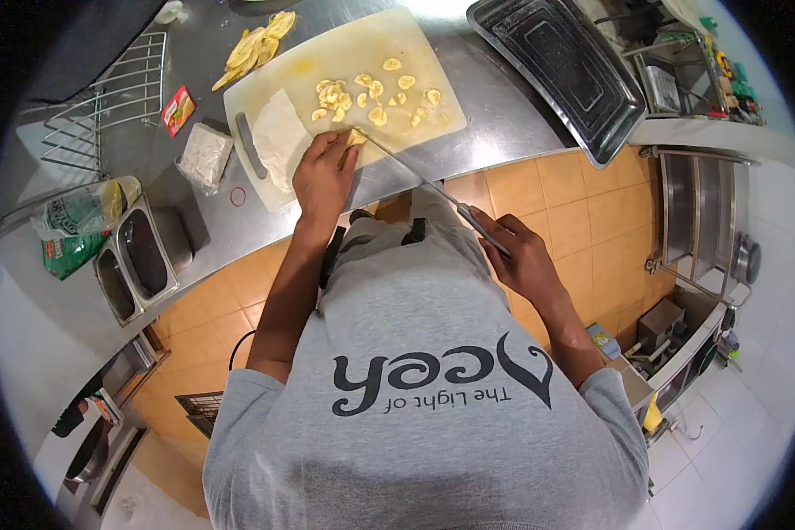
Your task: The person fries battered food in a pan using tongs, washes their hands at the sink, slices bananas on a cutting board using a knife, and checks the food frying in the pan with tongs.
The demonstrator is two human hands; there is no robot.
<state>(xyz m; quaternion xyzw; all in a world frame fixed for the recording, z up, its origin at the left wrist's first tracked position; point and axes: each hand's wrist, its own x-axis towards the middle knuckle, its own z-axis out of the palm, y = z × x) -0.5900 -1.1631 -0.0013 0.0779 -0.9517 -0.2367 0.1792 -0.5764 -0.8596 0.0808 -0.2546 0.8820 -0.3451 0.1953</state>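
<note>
My left hand (325, 177) is at the near edge of the white cutting board (305, 66), its fingers closed on a piece of banana (356, 138). In my right hand (523, 258) is the grey handle of a knife (428, 183). The blade slants up to the left, and its tip meets the banana piece by my left fingers. Round banana slices (333, 94) lie in a cluster and scattered across the board. Beside the board's handle slot is a thin white sheet (278, 141), partly behind my left hand. Banana peels (256, 49) rest at the board's far left edge.
Right of the board sits a black tray (574, 75). On the left are a plastic-wrapped block (206, 157), a red packet (177, 110), a red rubber band (238, 196) and a wire rack (106, 106). Metal containers (146, 247) stand at the counter's left end.
</note>
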